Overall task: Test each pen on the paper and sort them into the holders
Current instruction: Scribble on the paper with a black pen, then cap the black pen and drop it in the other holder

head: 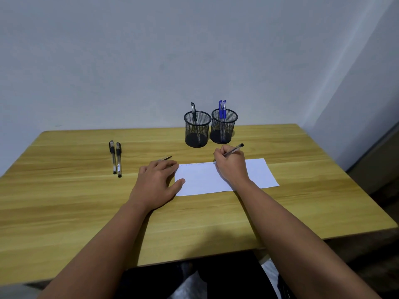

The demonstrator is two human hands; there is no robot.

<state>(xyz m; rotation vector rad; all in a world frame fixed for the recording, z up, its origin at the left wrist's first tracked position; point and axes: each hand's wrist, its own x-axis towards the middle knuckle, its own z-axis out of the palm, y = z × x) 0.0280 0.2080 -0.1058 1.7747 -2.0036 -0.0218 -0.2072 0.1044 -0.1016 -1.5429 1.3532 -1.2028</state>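
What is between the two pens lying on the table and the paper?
In the head view, the left hand, flat on the table and touching the paper, lies right of the two pens.

Both forearms were bare, no sleeves, watch or rings visible on left hand (158, 180) or right hand (232, 167). Short, unpainted nails as far as could be seen. Lap below table edge showed dark, near-black clothing; details unclear.

White paper (226, 178) flat on desk, two mesh holders (197, 128) behind, two capped pens (116, 157) left.
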